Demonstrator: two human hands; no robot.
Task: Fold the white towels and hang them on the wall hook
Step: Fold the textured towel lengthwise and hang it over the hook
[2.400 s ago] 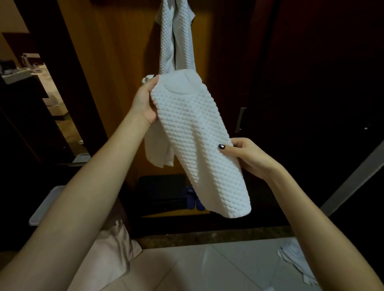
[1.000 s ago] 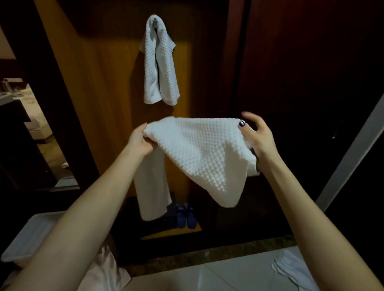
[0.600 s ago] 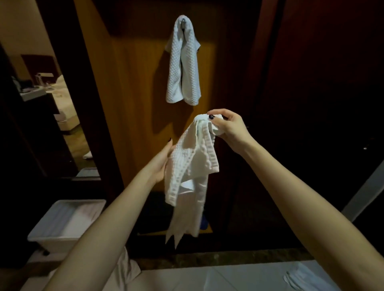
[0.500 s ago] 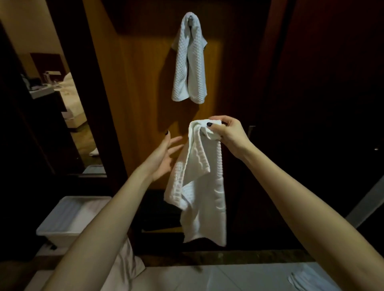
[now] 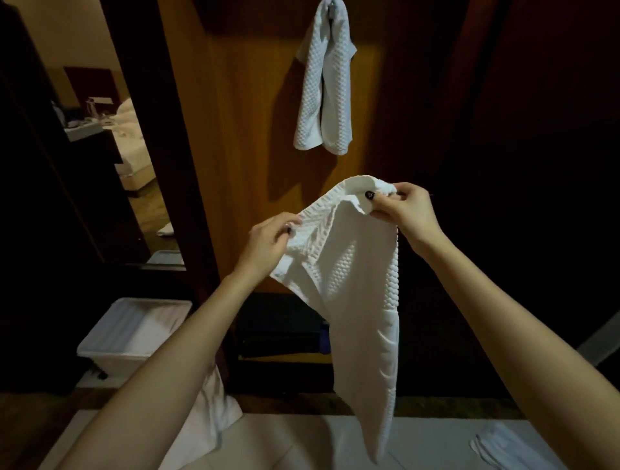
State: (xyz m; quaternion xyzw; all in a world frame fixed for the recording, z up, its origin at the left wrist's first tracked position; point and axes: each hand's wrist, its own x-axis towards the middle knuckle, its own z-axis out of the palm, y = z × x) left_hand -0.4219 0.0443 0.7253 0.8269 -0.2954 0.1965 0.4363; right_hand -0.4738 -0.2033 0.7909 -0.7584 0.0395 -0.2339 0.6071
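One towel [image 5: 323, 87] was already draped on the wall hook [image 5: 331, 4] at twelve o'clock. A second towel [image 5: 355, 285] dangled mid-room, only loosely gathered. The left hand [image 5: 268, 241] pinched its edge at nine o'clock and the right hand [image 5: 406, 211] pinched the top at one o'clock. More white cloth [image 5: 510, 446] lay at five o'clock, so I judged much folding and hanging remained.

One white waffle towel [image 5: 355, 285] dangles, bunched at its top — another [image 5: 327, 84] hangs folded on the hook.
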